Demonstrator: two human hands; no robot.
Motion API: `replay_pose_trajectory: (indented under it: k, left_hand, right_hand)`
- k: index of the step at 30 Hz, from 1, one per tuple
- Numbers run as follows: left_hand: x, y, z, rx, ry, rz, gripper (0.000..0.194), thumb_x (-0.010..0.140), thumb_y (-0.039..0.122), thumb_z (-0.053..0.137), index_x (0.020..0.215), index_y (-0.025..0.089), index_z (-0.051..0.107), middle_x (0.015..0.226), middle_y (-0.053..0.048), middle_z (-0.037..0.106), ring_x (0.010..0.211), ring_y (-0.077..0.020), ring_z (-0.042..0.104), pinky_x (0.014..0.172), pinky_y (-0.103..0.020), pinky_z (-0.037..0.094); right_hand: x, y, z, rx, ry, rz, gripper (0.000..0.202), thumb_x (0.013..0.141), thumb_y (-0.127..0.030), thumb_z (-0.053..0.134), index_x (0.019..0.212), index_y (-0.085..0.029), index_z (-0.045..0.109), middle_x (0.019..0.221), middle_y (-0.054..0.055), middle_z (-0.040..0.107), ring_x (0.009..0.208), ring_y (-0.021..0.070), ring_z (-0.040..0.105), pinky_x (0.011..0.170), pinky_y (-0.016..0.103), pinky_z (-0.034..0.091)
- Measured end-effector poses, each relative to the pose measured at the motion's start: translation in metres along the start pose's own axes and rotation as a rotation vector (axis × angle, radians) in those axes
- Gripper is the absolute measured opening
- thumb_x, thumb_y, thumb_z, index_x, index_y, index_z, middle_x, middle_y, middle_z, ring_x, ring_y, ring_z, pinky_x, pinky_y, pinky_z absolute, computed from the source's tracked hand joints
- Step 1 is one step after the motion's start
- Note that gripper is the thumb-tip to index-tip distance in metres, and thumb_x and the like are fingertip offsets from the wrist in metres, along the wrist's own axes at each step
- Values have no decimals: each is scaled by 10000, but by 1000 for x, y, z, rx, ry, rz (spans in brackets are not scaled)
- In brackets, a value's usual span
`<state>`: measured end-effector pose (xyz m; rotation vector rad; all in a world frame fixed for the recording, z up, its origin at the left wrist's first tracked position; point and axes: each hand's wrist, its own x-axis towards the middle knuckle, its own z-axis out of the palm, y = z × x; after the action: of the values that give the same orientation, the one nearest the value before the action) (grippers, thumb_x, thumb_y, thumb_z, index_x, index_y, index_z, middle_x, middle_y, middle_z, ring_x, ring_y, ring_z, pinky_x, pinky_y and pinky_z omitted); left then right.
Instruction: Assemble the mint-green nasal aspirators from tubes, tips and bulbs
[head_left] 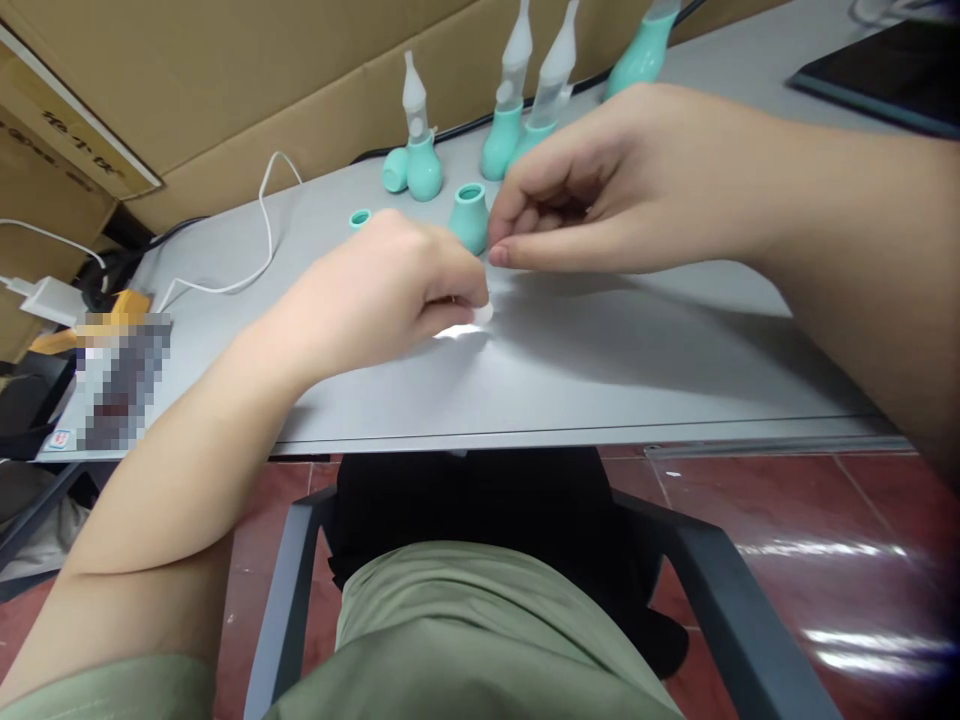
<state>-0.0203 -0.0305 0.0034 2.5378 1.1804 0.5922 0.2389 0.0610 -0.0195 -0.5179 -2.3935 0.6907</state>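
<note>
My left hand (397,290) is closed low over the grey table, pinching a small whitish piece (483,314) that shows only in part at its fingertips. Just right of it, my right hand (592,190) is held with curled fingers, thumb and fingertips close together beside an open teal bulb (470,222); whether it touches the bulb or holds anything is hidden. Another teal bulb's opening (360,217) shows behind my left hand. Farther back stand a teal bulb with a white tip (424,165) and two more like it (501,140), partly behind my right hand.
A teal bulb (395,170) lies at the back of the grey table (390,400). Another assembled one (641,55) stands at back right, near a dark flat device (892,80). A white cable (266,215) and a white plug (54,300) are at left; cardboard rises behind.
</note>
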Motion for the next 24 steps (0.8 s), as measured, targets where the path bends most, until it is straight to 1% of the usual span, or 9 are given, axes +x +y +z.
replay_pose_trajectory:
  k: [4, 6, 9, 11, 14, 16, 18, 21, 24]
  left_hand:
    - [10, 2, 4, -127, 81, -58, 451, 966, 535, 1033, 1343, 318, 915, 1260, -122, 920, 1348, -417, 872, 1107, -560, 746]
    - [13, 3, 6, -187, 121, -86, 535, 925, 574, 1072, 1366, 321, 907, 1257, -129, 919, 1357, -432, 870, 1090, -576, 756]
    - [9, -4, 4, -266, 196, -136, 539, 879, 579, 1113, 1305, 311, 919, 1201, -128, 925, 1302, -429, 885, 1044, -584, 771]
    - [3, -14, 1, -326, 275, -158, 434, 873, 540, 1128, 1176, 294, 937, 1148, -124, 929, 1189, -406, 903, 991, -578, 772]
    - [-4, -29, 1, -485, 392, -110, 270, 863, 380, 1150, 963, 261, 930, 1037, -100, 926, 940, -337, 894, 848, -521, 753]
    - [-4, -35, 2, -619, 401, -67, 247, 862, 236, 1139, 1023, 251, 953, 1005, -61, 930, 868, -289, 893, 797, -460, 757]
    - [-3, -35, 3, -711, 369, -41, 327, 896, 141, 1098, 1176, 262, 982, 1022, -23, 946, 893, -250, 919, 826, -403, 788]
    - [-1, -28, 5, -722, 294, -9, 278, 968, 162, 1064, 1194, 316, 1015, 1080, 5, 968, 971, -211, 941, 899, -335, 806]
    - [1, -20, 5, -657, 331, -8, 159, 964, 291, 1097, 1099, 339, 1028, 1034, 2, 961, 918, -232, 922, 837, -354, 787]
  right_hand:
    - [-1, -5, 4, 170, 120, 18, 88, 1092, -181, 848, 1008, -207, 858, 828, -100, 804, 688, -24, 683, 595, 75, 499]
    - [-1, -7, 9, 258, 183, 44, 156, 1111, -349, 881, 1021, -226, 848, 889, -71, 844, 709, 16, 745, 560, 125, 548]
    - [1, -8, 17, 370, 225, 63, 337, 1017, -540, 1006, 1048, -234, 868, 936, -36, 878, 796, 104, 847, 629, 198, 691]
    - [3, -9, 22, 403, 237, 49, 315, 972, -491, 1065, 1051, -242, 889, 956, -31, 891, 806, 109, 857, 713, 208, 744]
    - [4, -14, 26, 410, 289, 5, 224, 934, -304, 1102, 977, -233, 895, 910, -50, 876, 742, 51, 808, 713, 146, 712]
    - [5, -19, 28, 389, 344, -21, 196, 927, -196, 1087, 957, -208, 894, 863, -75, 852, 728, 11, 784, 693, 96, 667]
    - [4, -22, 30, 349, 384, -25, 151, 949, -137, 1046, 977, -190, 907, 849, -94, 840, 737, -14, 771, 701, 70, 642]
    - [4, -22, 32, 313, 383, -35, 87, 997, -146, 997, 1001, -176, 915, 868, -88, 846, 760, -9, 768, 721, 94, 647]
    - [4, -17, 34, 307, 336, -78, 102, 1023, -201, 979, 1073, -160, 899, 971, -57, 861, 822, 9, 786, 742, 135, 652]
